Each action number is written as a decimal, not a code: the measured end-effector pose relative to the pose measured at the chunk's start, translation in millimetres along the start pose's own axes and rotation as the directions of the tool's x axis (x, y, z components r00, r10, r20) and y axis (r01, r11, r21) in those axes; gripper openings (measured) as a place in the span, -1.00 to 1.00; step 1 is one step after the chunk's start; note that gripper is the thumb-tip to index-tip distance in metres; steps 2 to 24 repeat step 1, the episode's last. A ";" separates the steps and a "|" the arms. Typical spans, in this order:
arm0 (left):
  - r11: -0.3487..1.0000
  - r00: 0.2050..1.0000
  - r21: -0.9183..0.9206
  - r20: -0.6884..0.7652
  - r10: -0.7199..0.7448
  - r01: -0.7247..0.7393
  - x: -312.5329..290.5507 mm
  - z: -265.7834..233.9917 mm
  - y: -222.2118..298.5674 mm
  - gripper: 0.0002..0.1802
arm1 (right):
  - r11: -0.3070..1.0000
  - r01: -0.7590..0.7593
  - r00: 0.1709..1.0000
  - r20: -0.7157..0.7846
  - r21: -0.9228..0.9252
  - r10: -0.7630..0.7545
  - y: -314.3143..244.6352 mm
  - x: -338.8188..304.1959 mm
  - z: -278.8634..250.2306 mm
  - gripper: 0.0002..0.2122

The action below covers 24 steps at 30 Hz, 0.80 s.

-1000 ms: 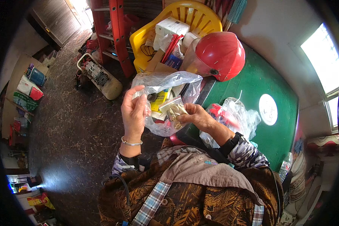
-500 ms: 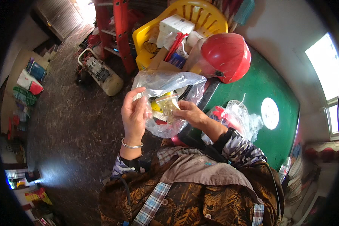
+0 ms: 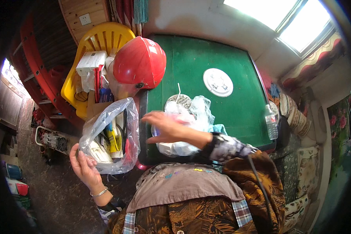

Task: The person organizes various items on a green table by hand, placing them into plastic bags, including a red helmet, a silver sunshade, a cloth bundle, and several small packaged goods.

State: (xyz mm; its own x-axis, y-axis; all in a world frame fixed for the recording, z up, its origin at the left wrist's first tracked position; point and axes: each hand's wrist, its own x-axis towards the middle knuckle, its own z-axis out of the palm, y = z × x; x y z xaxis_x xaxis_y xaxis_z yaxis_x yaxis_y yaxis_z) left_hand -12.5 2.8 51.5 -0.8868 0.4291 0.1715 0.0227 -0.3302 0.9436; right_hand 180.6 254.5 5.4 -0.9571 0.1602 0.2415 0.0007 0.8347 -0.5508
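A clear plastic bag point(image 3: 130, 117) gapes at the table's left edge, with a yellow packet point(image 3: 114, 139), whitish cloth-like pieces point(image 3: 99, 151) and dark cords inside. My left hand point(image 3: 85, 167) grips the bag's near left side. My right hand point(image 3: 165, 126) is over the table, right of the bag, its thumb and fingers apart and nothing visible in them. Beneath and beyond that hand lies a second thin plastic bag point(image 3: 202, 109) with something reddish in it, partly hidden by my forearm.
On the green table point(image 3: 183, 58) are a round white disc point(image 3: 218, 82), a perforated metal disc point(image 3: 179, 102) and, at right, a clear bottle point(image 3: 271, 123). A red helmet point(image 3: 139, 64) sits by a loaded yellow chair point(image 3: 72, 87). A red ladder point(image 3: 41, 70) and a compressor point(image 3: 54, 140) stand left.
The view has swung right. My right hand has left the open bag and moved right over the table; the small clear zip bag it held no longer shows. My left hand stays at the bag.
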 end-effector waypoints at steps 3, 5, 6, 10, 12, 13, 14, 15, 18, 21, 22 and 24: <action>1.000 1.000 0.007 0.010 -0.002 0.002 -0.4 1.1 1.7 -0.71 | 1.000 -0.007 1.000 -0.009 0.006 0.007 -1.0 -3.4 1.0 -0.25; 1.000 1.000 0.007 0.010 -0.002 0.002 -0.4 1.1 1.7 -0.71 | 1.000 -0.007 1.000 -0.009 0.006 0.007 -1.0 -3.4 1.0 -0.25; 1.000 1.000 0.007 0.010 -0.002 0.002 -0.4 1.1 1.7 -0.71 | 1.000 -0.007 1.000 -0.009 0.006 0.007 -1.0 -3.4 1.0 -0.25; 1.000 1.000 0.007 0.010 -0.002 0.002 -0.4 1.1 1.7 -0.71 | 1.000 -0.007 1.000 -0.009 0.006 0.007 -1.0 -3.4 1.0 -0.25; 1.000 1.000 0.007 0.010 -0.002 0.002 -0.4 1.1 1.7 -0.71 | 1.000 -0.007 1.000 -0.009 0.006 0.007 -1.0 -3.4 1.0 -0.25; 1.000 1.000 0.007 0.010 -0.002 0.002 -0.4 1.1 1.7 -0.71 | 1.000 -0.007 1.000 -0.009 0.006 0.007 -1.0 -3.4 1.0 -0.25; 1.000 1.000 0.007 0.010 -0.002 0.002 -0.4 1.1 1.7 -0.71 | 1.000 -0.007 1.000 -0.009 0.006 0.007 -1.0 -3.4 1.0 -0.25; 1.000 1.000 0.007 0.010 -0.002 0.002 -0.4 1.1 1.7 -0.71 | 1.000 -0.007 1.000 -0.009 0.006 0.007 -1.0 -3.4 1.0 -0.25; 1.000 1.000 0.007 0.010 -0.002 0.002 -0.4 1.1 1.7 -0.71 | 1.000 -0.007 1.000 -0.009 0.006 0.007 -1.0 -3.4 1.0 -0.25; 1.000 1.000 0.007 0.010 -0.002 0.002 -0.4 1.1 1.7 -0.71 | 1.000 -0.007 1.000 -0.009 0.006 0.007 -1.0 -3.4 1.0 -0.25; 1.000 1.000 0.007 0.010 -0.002 0.002 -0.4 1.1 1.7 -0.71 | 1.000 -0.007 1.000 -0.009 0.006 0.007 -1.0 -3.4 1.0 -0.25; 1.000 1.000 0.007 0.010 -0.002 0.002 -0.4 1.1 1.7 -0.71 | 1.000 -0.007 1.000 -0.009 0.006 0.007 -1.0 -3.4 1.0 -0.25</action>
